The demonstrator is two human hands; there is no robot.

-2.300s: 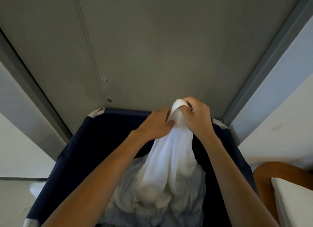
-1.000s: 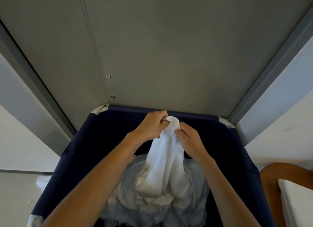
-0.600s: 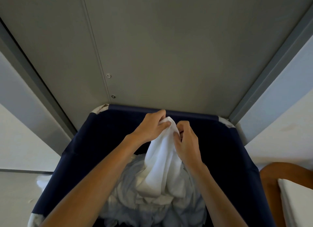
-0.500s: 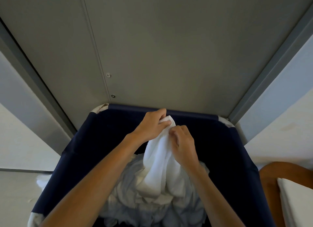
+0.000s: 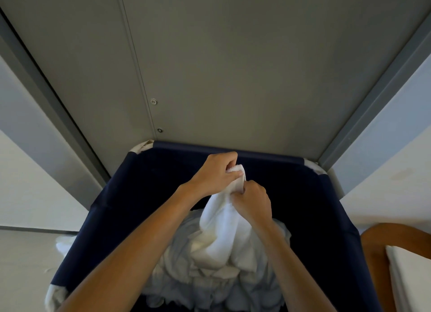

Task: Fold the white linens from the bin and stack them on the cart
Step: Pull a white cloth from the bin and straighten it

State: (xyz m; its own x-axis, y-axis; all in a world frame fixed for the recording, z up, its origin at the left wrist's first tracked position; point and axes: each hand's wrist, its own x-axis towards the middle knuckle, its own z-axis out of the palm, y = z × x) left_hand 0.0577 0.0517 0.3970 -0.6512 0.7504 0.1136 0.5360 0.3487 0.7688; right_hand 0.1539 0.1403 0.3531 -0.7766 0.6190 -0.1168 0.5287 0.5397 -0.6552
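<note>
Linens lie in a crumpled white heap at the bottom of the navy fabric bin, whose far rim runs just under a grey metal panel. One towel is drawn up out of the heap; its lower part spreads into the pile while its top end rises to about the level of the bin's far rim.

Both bare forearms reach in from the near edge. The left hand grips the top end of the towel, its fingers curled over the bunched cloth and the thumb pressed against it from below, so a small fold of terry shows between them. The right hand sits just below and to the right, touching the left hand, its fingers curled in and clamped on the towel's edge; the knuckles face the camera, so how much cloth they hold is hidden.

White corner pieces show at the bin's far corners. Two round screws sit beside a vertical seam in the panel. Outside the bin on the left, a bit of white cloth lies against its wall. At the lower right, a folded white stack rests on a brown rounded surface, just beside the bin.
</note>
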